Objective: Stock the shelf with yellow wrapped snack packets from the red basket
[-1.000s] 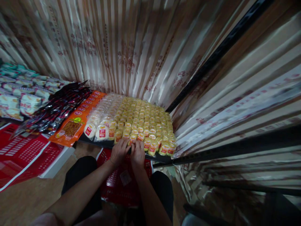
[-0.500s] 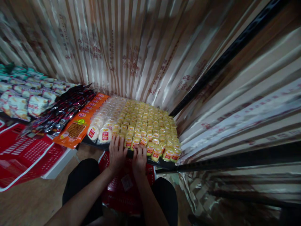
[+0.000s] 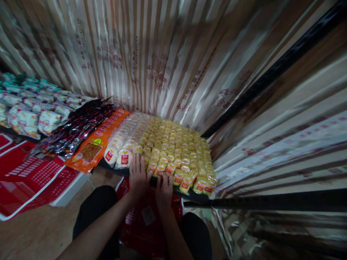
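Rows of small yellow wrapped cakes point(image 3: 181, 144) fill the right end of a black shelf point(image 3: 193, 195). My left hand point(image 3: 138, 178) lies against the front left of these rows, its fingers stretched out and close together and its thumb pointing right. Beside it, my right hand point(image 3: 164, 186) is at the shelf's front edge, with bent fingertips resting against the front cakes. Neither hand visibly lifts anything. White round wrapped crackers point(image 3: 124, 159) stand just left of my left hand.
Left along the shelf are an orange snack bag point(image 3: 90, 150), dark shiny packets point(image 3: 78, 126) and white packets point(image 3: 48, 121). One red basket point(image 3: 29, 180) is at lower left; another red basket point(image 3: 143, 231) sits between my knees. A black post point(image 3: 257, 83) and striped curtain point(image 3: 168, 54) enclose the shelf.
The view has shifted slightly, so the shelf appears further right and lower. My right hand has drawn back a little from the front cakes toward the shelf edge; my left hand remains beside it.
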`<action>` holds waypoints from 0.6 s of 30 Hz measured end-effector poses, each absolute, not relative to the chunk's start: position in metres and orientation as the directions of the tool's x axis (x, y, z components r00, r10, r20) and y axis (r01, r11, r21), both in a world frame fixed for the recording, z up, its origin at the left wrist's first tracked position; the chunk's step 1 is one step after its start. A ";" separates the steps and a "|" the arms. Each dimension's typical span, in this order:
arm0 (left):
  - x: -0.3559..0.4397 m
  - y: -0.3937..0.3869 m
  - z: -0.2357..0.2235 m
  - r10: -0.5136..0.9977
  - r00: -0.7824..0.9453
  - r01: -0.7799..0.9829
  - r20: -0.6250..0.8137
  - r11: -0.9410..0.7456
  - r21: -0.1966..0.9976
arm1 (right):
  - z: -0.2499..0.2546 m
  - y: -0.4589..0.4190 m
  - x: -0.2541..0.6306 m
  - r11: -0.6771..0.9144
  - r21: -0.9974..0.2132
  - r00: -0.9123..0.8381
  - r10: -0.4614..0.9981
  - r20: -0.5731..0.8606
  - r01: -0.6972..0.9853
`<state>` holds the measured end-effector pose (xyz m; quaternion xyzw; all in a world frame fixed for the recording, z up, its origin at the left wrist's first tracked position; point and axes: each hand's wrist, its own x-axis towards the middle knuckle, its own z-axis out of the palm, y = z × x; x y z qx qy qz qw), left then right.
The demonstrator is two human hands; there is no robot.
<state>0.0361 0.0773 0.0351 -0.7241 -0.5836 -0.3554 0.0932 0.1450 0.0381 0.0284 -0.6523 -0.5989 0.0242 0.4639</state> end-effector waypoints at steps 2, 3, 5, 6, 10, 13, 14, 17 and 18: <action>0.037 0.081 0.040 0.762 0.032 0.902 0.647 -0.301 0.311 | 0.029 0.038 0.145 0.152 -0.630 0.272 0.807 0.524 0.761; 0.037 0.083 0.042 0.753 0.018 0.896 0.658 -0.304 0.323 | 0.030 0.038 0.145 0.154 -0.628 0.269 0.808 0.525 0.763; 0.039 0.087 0.044 0.739 0.012 0.891 0.673 -0.314 0.329 | 0.032 0.038 0.145 0.156 -0.621 0.266 0.804 0.531 0.768; 0.039 0.089 0.044 0.738 0.020 0.890 0.674 -0.319 0.324 | 0.032 0.039 0.145 0.158 -0.616 0.265 0.801 0.537 0.772; 0.040 0.092 0.042 0.764 0.085 0.888 0.640 -0.349 0.300 | 0.034 0.041 0.144 0.156 -0.608 0.276 0.786 0.554 0.778; 0.040 0.092 0.040 0.769 0.076 0.892 0.635 -0.337 0.301 | 0.034 0.041 0.144 0.151 -0.609 0.276 0.789 0.548 0.779; 0.039 0.091 0.040 0.768 0.069 0.894 0.637 -0.330 0.302 | 0.035 0.041 0.144 0.151 -0.607 0.272 0.792 0.547 0.780; 0.039 0.092 0.039 0.771 0.083 0.891 0.631 -0.342 0.300 | 0.035 0.040 0.143 0.148 -0.601 0.266 0.795 0.544 0.786; 0.039 0.092 0.039 0.770 0.095 0.887 0.631 -0.354 0.298 | 0.035 0.040 0.143 0.146 -0.601 0.271 0.792 0.547 0.786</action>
